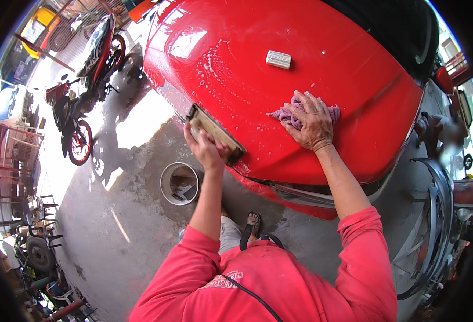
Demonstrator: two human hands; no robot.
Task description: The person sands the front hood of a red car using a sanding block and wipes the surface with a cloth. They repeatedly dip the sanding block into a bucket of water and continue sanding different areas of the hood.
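Observation:
My right hand (310, 121) presses down on a crumpled purple cloth (333, 114) on the wet red hood (354, 70) of a car. Its fingers lie over the cloth, which sticks out on both sides. At the hood's front-left edge my left hand (208, 147), slightly blurred, has its fingers curled on a flat, rectangular tan thing with a dark rim (218, 129); its exact kind is unclear. Beyond the cloth a small white block (278, 59) rests on the hood. Suds and water drops (215, 67) streak the paint to the left.
A white bucket (164, 185) with something pale and grey inside stands on the concrete floor below my left arm. Farther left is a parked motorcycle (83, 102). Curved grey panels (435, 214) lean at the right. A tire (40, 253) and clutter line the lower left.

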